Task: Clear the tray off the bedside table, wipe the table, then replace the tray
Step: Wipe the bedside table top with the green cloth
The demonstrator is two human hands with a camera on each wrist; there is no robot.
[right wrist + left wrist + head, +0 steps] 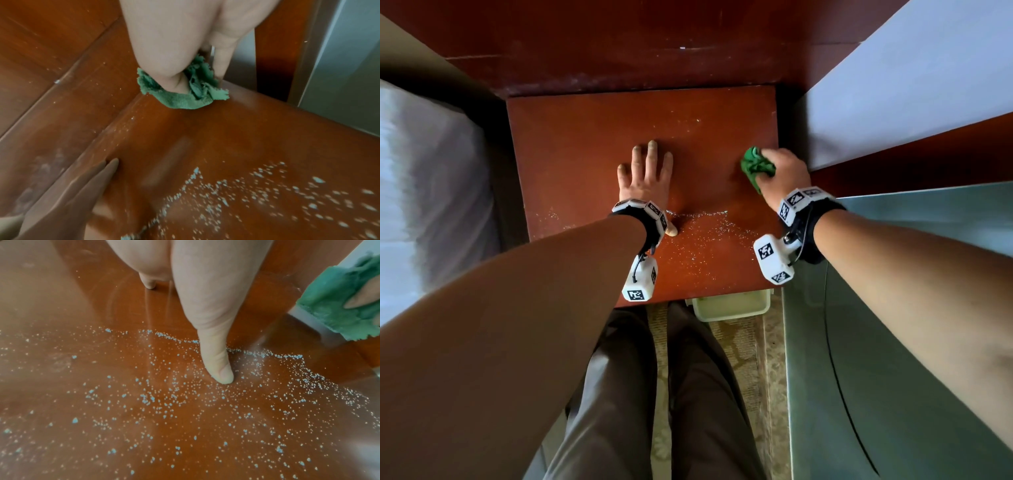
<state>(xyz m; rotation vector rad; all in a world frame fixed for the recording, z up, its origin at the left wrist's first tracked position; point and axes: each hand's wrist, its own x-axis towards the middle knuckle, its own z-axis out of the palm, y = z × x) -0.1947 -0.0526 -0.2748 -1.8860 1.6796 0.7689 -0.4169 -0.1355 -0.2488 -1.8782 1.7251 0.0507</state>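
I am wiping the bedside table (585,137) with a green cloth (756,168) bunched in my right hand (786,174). My left hand (647,178) is pressing flat, fingers spread. The tray (729,305) is waiting on the floor below the front edge; careless sweeping could drop crumbs (698,236) into it.

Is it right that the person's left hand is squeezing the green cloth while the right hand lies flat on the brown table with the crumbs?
Not quite: the hands are swapped. The head view shows the right hand squeezing the green cloth, while the left hand lies flat on the brown table with the crumbs.
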